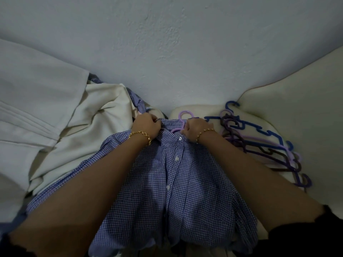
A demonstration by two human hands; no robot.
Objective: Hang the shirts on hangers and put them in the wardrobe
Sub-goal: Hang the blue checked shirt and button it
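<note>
A blue-and-white checked shirt (178,182) lies buttoned, front up, on the pale seat below me. A lilac hanger (182,119) sits in its neck, with the hook sticking out above the collar. My left hand (146,123) grips the collar on the left side. My right hand (196,127) pinches the collar on the right, beside the hanger's shoulder. Both wrists wear gold bracelets.
A pile of several blue, purple and lilac hangers (259,145) lies to the right on a cream cushion (297,101). Cream-coloured garments (89,127) and another checked shirt (137,102) are heaped on the left. A pale wall (167,43) rises straight ahead.
</note>
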